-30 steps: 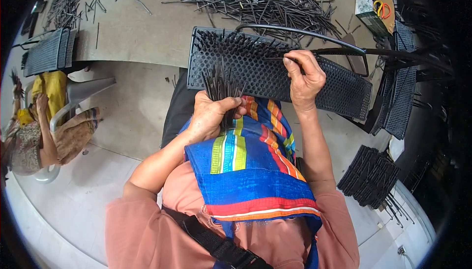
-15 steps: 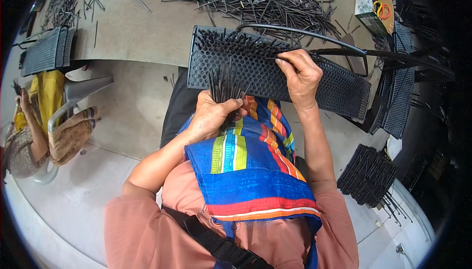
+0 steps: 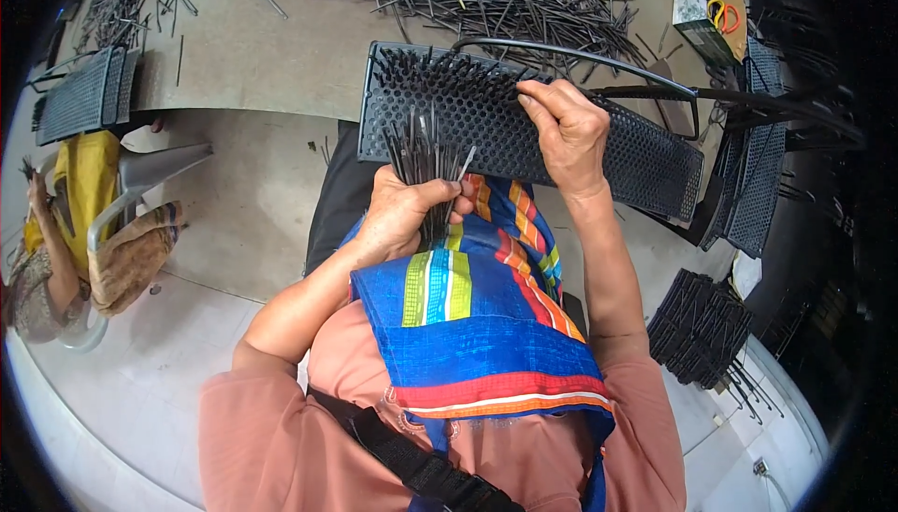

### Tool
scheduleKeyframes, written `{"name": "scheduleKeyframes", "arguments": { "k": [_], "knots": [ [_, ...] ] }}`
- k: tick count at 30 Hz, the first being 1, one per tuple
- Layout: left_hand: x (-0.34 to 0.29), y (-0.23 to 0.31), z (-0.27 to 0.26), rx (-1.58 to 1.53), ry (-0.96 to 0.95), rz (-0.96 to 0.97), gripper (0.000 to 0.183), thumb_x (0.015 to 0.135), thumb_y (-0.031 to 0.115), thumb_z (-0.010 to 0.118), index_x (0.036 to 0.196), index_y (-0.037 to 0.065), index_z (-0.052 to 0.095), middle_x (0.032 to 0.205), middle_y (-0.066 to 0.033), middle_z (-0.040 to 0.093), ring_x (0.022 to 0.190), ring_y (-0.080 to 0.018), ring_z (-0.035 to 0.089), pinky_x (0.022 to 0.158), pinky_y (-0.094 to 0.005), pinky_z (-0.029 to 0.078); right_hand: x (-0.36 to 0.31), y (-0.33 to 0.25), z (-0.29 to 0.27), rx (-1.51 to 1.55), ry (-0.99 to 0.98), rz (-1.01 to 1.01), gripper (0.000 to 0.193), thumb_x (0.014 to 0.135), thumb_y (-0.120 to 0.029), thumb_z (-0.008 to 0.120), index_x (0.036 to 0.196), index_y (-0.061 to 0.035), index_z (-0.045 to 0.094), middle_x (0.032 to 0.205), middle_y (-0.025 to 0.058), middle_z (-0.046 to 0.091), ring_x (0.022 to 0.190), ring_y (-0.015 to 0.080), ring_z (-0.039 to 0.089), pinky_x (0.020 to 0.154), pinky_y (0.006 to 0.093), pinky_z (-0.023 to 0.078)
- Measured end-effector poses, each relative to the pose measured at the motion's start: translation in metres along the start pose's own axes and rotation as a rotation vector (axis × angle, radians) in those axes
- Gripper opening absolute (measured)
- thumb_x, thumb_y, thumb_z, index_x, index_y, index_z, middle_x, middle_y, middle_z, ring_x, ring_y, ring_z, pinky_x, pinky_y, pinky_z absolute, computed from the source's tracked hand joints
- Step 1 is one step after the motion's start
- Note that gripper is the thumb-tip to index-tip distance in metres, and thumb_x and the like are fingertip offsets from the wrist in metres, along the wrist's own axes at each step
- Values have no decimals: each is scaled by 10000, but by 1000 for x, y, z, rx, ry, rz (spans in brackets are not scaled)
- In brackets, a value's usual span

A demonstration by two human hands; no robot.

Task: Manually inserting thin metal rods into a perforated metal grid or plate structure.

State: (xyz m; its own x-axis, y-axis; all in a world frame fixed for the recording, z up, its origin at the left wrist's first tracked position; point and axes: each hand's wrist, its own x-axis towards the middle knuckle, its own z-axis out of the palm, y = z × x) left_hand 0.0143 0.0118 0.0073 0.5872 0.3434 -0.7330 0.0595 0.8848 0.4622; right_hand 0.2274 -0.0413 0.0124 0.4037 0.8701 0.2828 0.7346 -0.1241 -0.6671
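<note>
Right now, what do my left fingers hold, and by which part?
Your left fingers hold a bundle of thin dark sticks, around its lower half.

The upper part of the view is filled by a broad, greyish-brown tabletop (image 3: pixel 243 63). Below it, the smooth, pale grey tiled floor (image 3: pixel 206 381) is crossed by thin joint lines. At the left, a grey plastic chair with a curved arm (image 3: pixel 159 175) is partly covered by a mottled brown cloth (image 3: pixel 140 259). The lower floor is brightly lit, while the ground beneath the tabletop is shaded and the far right is lost in darkness.
</note>
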Motion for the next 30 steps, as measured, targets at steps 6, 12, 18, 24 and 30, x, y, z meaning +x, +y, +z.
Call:
{"name": "scheduleKeyframes", "arguments": {
  "k": [6, 12, 18, 24, 30],
  "knots": [
    [-1, 1, 1, -43, 25, 69, 126, 821, -57, 603, 930, -74, 663, 833, -141, 702, 675, -178, 678, 588, -277, 562, 2, -5, 1, -109, -19, 9, 165, 804, 10, 688, 963, -12, 726, 769, 111, 673, 654, 191, 650, 603, 279, 489],
    [0, 2, -8, -16, 3, 50, 105, 822, -61, 600, 905, -70, 666, 822, -136, 700, 657, -173, 668, 583, -278, 559, -9, 1, 3, -30, 89, 77, 160, 810, 10, 690, 966, -2, 725, 771, 103, 678, 649, 159, 642, 598, 263, 485],
    [0, 1, -9, -24, -13, 36, 99, 843, -27, 614, 924, -72, 651, 836, -138, 685, 668, -178, 651, 595, -287, 551, -12, 4, 3, -35, 139, 114, 162, 805, 35, 691, 962, 10, 722, 731, 61, 636, 610, 90, 554, 556, 229, 432],
    [1, 2, -8, -50, -3, 54, 102, 812, -65, 608, 898, -76, 661, 803, -142, 695, 643, -179, 667, 579, -278, 555, -14, 3, 7, -1, 84, 67, 174, 811, 52, 672, 972, 10, 719, 721, 64, 612, 612, 98, 543, 563, 238, 427],
    [3, 1, -6, -61, -9, 63, 107, 811, -64, 612, 905, -74, 662, 804, -139, 696, 638, -182, 665, 579, -280, 553, -17, 8, 7, 9, 87, 12, 191, 809, 60, 665, 983, 2, 718, 730, 88, 617, 618, 146, 573, 580, 257, 448]
  ]
}}
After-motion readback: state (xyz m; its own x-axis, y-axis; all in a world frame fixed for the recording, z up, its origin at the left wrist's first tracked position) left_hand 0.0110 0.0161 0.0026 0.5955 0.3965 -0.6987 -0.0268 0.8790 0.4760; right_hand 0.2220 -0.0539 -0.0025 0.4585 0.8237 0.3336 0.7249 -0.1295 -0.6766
